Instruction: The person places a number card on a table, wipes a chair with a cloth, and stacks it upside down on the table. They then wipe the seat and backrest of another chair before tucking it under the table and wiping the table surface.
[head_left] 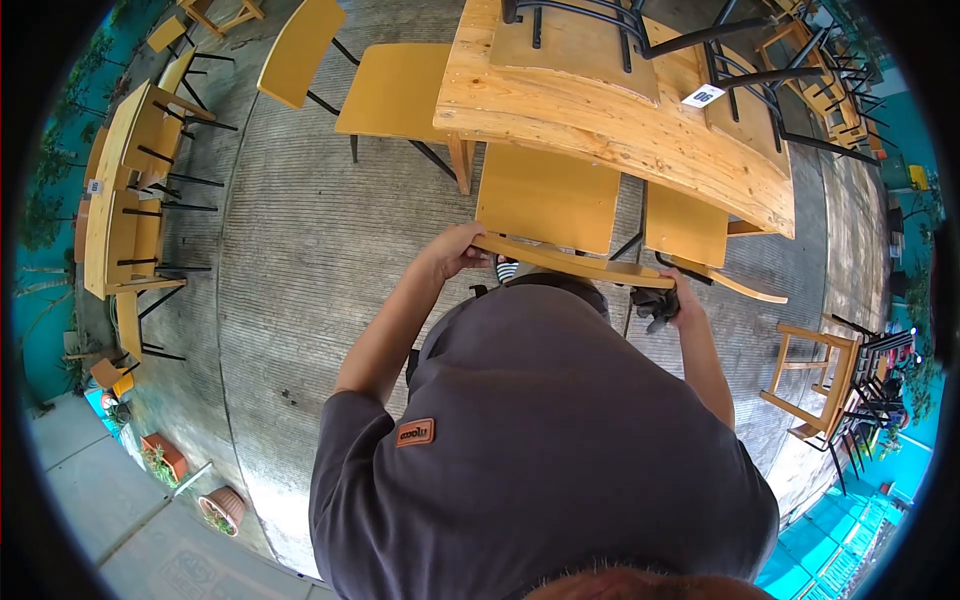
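Note:
My left hand [458, 250] grips the left end of a wooden chair's backrest [570, 262], its fingers wrapped round the edge. At the other end of the same backrest, my right hand [684, 298] is closed, with a dark grey cloth [655, 306] bunched beneath it. The chair's yellow seat [548, 198] lies partly under a long wooden table [610, 130]. A second chair's seat [686, 226] is just to the right. Chairs with black metal legs rest seat-down on the tabletop, near a white number tag [703, 95].
A yellow chair [395, 92] stands at the table's left end. Another table [125, 190] with chairs runs along the far left. Plant pots [224, 508] line the lower left. An upturned wooden frame [815, 375] and stacked chairs stand at the right.

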